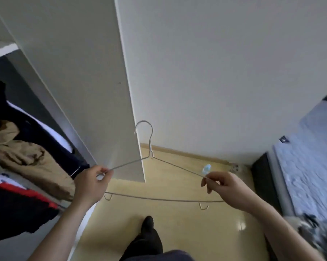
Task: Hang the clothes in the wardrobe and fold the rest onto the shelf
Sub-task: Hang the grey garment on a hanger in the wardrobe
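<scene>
A bare silver wire hanger [150, 155] is held in front of me with its hook pointing up and nothing hanging on it. My left hand [91, 182] pinches its left shoulder end. My right hand [226, 189] pinches the right shoulder wire near its end. Inside the open wardrobe at the left hang a tan garment [25, 157], a dark navy one [46, 136] and a dark one with a red stripe [17, 202]. A grey patterned piece of clothing [320, 234] lies on the bed edge at the lower right, blurred.
The white wardrobe side panel [94, 91] stands just behind the hanger, with a white wall to the right. A bed with a pale blue cover [309, 162] fills the right side. Below is yellow floor [187, 223], my dark-trousered leg [145, 240], and a small plastic bottle [206, 168] by the skirting.
</scene>
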`<state>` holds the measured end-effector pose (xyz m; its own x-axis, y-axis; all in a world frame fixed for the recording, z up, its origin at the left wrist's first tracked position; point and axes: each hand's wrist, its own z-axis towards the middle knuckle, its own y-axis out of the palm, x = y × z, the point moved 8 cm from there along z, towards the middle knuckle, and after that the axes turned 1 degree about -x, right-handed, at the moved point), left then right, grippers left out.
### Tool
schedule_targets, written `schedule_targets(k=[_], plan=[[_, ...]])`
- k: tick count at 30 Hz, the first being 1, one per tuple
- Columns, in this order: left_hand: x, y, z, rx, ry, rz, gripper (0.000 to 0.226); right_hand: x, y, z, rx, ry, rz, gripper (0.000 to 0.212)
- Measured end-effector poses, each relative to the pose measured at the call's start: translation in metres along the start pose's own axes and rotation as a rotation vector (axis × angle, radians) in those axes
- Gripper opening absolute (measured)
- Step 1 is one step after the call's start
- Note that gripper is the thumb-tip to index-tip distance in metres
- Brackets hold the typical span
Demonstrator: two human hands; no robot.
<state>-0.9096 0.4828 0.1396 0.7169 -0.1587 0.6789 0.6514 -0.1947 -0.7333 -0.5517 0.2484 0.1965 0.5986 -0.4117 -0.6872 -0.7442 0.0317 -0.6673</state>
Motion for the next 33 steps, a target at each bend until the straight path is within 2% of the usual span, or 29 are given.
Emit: schedule_targets(k=[3,7,14,19,22,25,30,33], plan=[[0.067,0.06,0.004,-0.145,0.103,-0.042,0.033,0.074,-0.04,-0.052,0.21,0.15,0.035,0.023],[0.172,0.143,-0.008,-0.335,0.245,-0.063,0.03,0.156,-0.069,-0.128,0.401,0.364,0.052,0.016],[0.334,0.281,-0.054,-0.578,0.428,-0.164,0.032,0.259,-0.115,-0.239,0.714,0.606,0.075,0.004],[0.425,0.391,-0.106,-0.822,0.495,-0.136,0.031,0.327,-0.149,-0.285,0.808,0.705,0.079,0.01],[0.477,0.451,-0.146,-0.938,0.558,-0.127,0.035,0.369,-0.168,-0.301,0.846,0.708,0.269,0.016],[0.517,0.518,-0.183,-1.053,0.547,-0.11,0.032,0.401,-0.185,-0.325,0.903,0.736,0.385,0.022],[0.577,0.622,-0.252,-1.16,0.649,0.083,0.013,0.462,-0.193,-0.401,1.086,0.878,0.461,0.03],[0.61,0.667,-0.301,-1.231,0.734,0.141,0.019,0.494,-0.195,-0.451,1.146,0.974,0.447,0.031]])
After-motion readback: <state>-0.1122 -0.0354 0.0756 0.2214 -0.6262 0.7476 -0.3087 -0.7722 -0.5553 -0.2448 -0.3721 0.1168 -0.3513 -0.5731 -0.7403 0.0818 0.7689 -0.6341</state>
